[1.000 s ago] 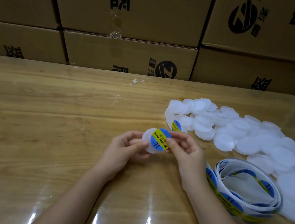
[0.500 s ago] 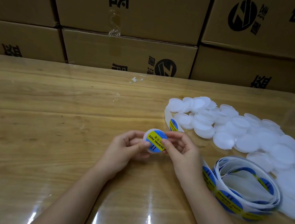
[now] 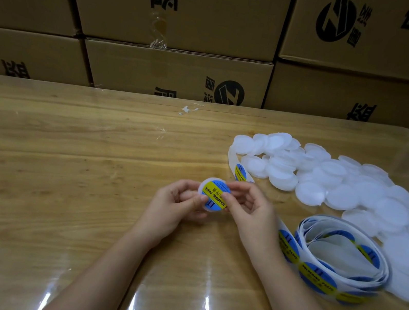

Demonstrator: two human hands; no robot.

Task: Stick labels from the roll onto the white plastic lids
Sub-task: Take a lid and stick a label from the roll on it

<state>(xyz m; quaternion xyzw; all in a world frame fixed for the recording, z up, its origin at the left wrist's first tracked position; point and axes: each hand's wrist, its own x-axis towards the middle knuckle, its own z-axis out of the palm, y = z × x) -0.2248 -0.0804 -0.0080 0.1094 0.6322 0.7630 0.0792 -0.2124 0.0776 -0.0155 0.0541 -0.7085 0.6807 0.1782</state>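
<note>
A white plastic lid (image 3: 206, 185) is held between both hands above the middle of the table. A round blue and yellow label (image 3: 215, 194) lies centred on its face. My left hand (image 3: 175, 209) holds the lid from the left, thumb on its lower edge. My right hand (image 3: 250, 211) pinches the lid's right side, thumb on the label. The label roll (image 3: 342, 261) lies loosely coiled to the right, its strip (image 3: 240, 172) running behind my right hand. A heap of bare white lids (image 3: 341, 188) lies at the right.
Stacked cardboard boxes (image 3: 184, 10) stand along the table's far edge. The wooden table (image 3: 62, 158) has a glossy transparent cover. A small scrap of clear film (image 3: 188, 110) lies near the back.
The label overhung the lid's right edge a second ago; it now sits centred on the lid, with my right thumb pressing on it. Both hands stayed in place.
</note>
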